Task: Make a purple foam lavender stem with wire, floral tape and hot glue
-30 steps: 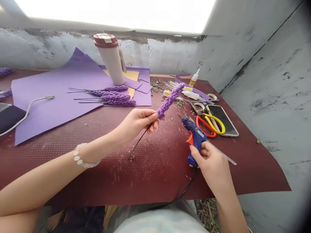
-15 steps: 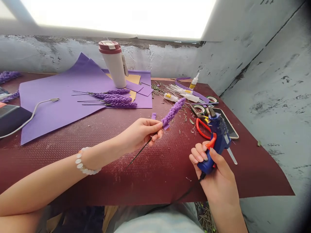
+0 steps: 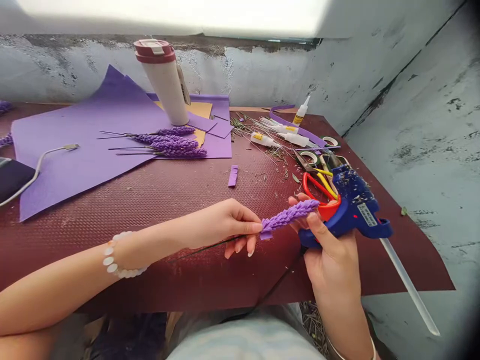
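My left hand [image 3: 242, 227] pinches a purple lavender flower [image 3: 290, 215] at the base of its bloom, where a small loose flap of purple strip shows. Its dark wire stem trails toward the lower left. My right hand [image 3: 330, 250] is wrapped around a blue glue gun [image 3: 354, 200], whose nozzle points away toward the back of the table. A long clear glue stick [image 3: 408, 285] sticks out of the gun's rear. The flower's tip lies by my right thumb and fingers; whether they touch it I cannot tell. A short purple strip [image 3: 233, 176] lies on the table beyond my left hand.
Several finished lavender stems [image 3: 176, 145] lie on purple sheets [image 3: 75, 145] beside a lidded cup [image 3: 163, 82]. Glue bottles [image 3: 264, 140], wires, tape rolls [image 3: 308, 158] and red-handled pliers [image 3: 313, 187] crowd the right back. A white cable [image 3: 45, 160] runs at left.
The lavender has tipped from upright-slanting to nearly level and moved right, toward my right hand. The glue gun has turned, its rear and glue stick now swung out to the right.
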{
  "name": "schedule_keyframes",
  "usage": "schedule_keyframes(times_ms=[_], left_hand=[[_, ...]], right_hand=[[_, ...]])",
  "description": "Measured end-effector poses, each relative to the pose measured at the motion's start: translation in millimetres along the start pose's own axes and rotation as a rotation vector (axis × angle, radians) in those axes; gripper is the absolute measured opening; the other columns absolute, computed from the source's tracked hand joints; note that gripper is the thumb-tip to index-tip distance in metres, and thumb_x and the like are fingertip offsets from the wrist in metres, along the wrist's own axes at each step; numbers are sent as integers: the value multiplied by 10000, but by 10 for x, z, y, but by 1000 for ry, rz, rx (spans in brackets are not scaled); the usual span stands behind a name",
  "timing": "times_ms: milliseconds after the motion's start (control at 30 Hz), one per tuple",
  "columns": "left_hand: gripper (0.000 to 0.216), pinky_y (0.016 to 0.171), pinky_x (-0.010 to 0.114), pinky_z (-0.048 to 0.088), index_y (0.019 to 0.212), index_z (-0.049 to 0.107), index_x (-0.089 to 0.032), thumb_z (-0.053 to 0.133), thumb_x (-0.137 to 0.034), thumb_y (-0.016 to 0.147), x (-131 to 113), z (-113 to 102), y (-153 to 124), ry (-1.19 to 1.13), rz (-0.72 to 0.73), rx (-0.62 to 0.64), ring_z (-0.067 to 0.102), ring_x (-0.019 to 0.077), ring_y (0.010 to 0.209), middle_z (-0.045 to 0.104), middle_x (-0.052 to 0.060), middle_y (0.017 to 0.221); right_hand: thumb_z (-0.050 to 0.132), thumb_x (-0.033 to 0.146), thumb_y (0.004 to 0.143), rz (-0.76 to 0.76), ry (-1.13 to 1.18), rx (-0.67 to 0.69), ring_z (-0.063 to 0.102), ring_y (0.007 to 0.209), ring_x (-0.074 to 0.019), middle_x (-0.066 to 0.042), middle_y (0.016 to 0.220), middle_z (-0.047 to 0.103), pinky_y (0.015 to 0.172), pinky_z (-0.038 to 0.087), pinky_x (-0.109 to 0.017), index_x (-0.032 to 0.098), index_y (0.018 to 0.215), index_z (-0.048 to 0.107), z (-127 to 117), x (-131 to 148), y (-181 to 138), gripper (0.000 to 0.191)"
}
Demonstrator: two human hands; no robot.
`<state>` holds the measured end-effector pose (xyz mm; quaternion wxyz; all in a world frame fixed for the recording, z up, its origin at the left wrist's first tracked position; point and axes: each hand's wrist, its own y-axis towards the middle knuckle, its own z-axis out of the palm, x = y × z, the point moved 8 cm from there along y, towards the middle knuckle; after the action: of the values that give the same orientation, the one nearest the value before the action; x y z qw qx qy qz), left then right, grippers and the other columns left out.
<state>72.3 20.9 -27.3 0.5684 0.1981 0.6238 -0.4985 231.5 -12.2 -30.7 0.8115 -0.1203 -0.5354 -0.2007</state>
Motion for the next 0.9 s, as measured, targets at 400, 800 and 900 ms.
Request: schedule_keyframes(times_ms=[400,800,900], left_hand=[[367,496,219,231,766,555,-132,484,-453,930,-56,97,-42,71,-23,97,302,66,538,551,-16,678],[336,500,187,289,998,682,-129,464,-378,944,-39,86,-61,244,-30,35,374,72,553,537,-29,632],[332,458,187,274,1018,670,-111,466,-364,950,-10,136,-63,107,-59,131,348,66,520,587,0,683]], right_hand=[[791,125,686,-39,16,-96,718,848,-166,7,893,726,772,584,-274,218,960,692,-19,-16,-19,305],[768,124,712,-74,-44,-52,702,846,-151,7,914,708,769,577,-266,228,961,677,19,19,-37,284],[759,113,717,-91,-30,-39,701,847,-146,15,905,706,765,577,-261,231,956,667,29,32,-44,282]])
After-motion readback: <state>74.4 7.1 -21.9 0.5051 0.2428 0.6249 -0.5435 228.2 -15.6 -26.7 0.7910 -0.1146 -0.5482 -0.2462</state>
